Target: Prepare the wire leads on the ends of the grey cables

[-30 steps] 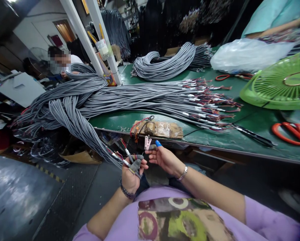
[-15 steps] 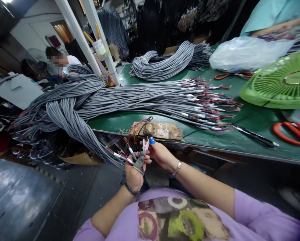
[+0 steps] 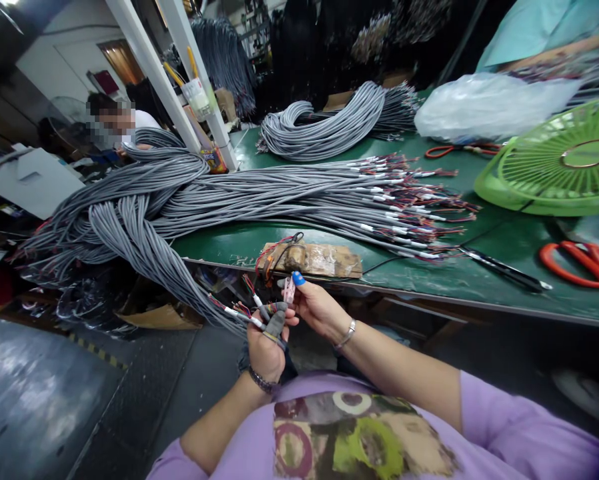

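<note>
While the left hand [image 3: 265, 352] pinches slender grey cables [image 3: 257, 323] with white-sleeved ends, the right hand [image 3: 320, 311] pinches a small pink plastic clip [image 3: 289, 291]. The hands nearly touch.

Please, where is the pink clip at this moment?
In the head view, the pink clip is just below the middle, held in the right hand, above the left hand and below the brown board on the green table.

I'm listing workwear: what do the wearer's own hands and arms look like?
The left hand wears grey finger covers, with a dark bracelet at the wrist. The right hand has a blue thumb cover and a silver-coloured wristband. Both sleeves are lilac, stopping short of the wrists.
</note>
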A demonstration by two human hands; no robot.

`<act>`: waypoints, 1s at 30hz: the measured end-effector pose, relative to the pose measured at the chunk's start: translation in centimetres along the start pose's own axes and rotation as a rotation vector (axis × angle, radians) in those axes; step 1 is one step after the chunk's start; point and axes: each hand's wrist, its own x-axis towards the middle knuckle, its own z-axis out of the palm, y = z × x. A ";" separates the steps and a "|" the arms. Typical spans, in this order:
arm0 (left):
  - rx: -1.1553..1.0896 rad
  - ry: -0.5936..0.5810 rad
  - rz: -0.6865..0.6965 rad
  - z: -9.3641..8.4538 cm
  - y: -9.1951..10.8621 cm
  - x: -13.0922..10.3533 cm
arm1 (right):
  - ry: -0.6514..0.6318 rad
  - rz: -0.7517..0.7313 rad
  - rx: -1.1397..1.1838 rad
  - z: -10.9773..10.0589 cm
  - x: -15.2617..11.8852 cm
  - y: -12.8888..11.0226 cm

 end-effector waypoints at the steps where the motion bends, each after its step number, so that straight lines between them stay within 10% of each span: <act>1: -0.003 0.007 0.000 0.0 0.1 0.0 | -0.002 0.002 0.012 0.0 0.0 0.0; 30: 0.037 -0.026 -0.069 -1.5 -0.4 -1.0 | 0.123 0.197 0.054 -1.1 -1.2 -0.3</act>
